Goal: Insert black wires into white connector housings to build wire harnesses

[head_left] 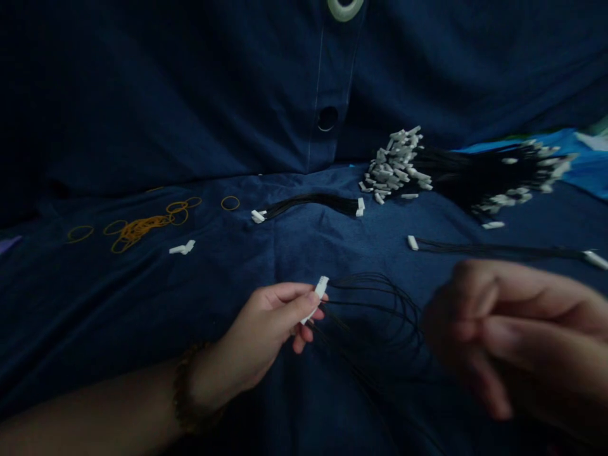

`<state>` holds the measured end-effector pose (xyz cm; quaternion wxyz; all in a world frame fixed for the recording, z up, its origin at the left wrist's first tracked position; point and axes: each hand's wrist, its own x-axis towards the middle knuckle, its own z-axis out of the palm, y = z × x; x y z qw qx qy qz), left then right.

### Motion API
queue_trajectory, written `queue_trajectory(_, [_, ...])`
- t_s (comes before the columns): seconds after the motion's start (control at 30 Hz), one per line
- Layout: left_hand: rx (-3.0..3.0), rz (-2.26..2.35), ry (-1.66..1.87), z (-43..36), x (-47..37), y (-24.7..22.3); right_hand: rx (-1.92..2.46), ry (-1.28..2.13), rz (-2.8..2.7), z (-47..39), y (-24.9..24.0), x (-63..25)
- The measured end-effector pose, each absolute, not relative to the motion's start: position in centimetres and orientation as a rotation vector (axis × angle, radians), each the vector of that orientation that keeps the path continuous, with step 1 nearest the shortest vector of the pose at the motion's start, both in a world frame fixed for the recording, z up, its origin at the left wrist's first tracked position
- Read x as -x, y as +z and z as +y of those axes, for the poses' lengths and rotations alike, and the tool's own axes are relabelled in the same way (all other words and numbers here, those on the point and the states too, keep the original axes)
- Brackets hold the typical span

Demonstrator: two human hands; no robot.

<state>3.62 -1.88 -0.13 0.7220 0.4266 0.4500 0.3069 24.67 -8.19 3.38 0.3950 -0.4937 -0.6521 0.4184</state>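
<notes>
My left hand [280,316] pinches a white plug connector [315,299] between thumb and fingers. Thin black wires [375,282] run out of that connector, some looping to the right and others trailing down across the cloth. Close to the camera at the right, my right hand [517,335] is blurred, its thumb and fingertips pressed together. Some of the wire loops reach up to its fingers, but whatever lies in its grip is too blurred to make out. Above my hands lies a short bundle of black wires [308,199] with white connectors at both ends.
A large heap of black wire harnesses [465,171] with white connectors lies at the back right, by blue plastic [593,168]. Another harness [498,249] lies in front of it. Orange rubber bands [142,231] and loose white connectors [182,247] rest at left on dark blue cloth [228,278].
</notes>
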Motion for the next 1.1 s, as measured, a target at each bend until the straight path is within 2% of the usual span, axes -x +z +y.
queue_trajectory(0.23, [-0.86, 0.95, 0.569, -2.1, -3.2, -0.1, 1.162, 0.77, -2.164, -7.3, 2.6, -21.5])
queue_trajectory(0.73, [-0.81, 0.902, 0.517, -2.1, -3.3, 0.0, 1.208, 0.622, -2.228, -7.4, 2.1, -21.5])
queue_trajectory(1.1, [-0.884, 0.936, 0.517, -2.2, -3.2, 0.0, 1.351, 0.817, -2.13, -7.4, 2.2, -21.5])
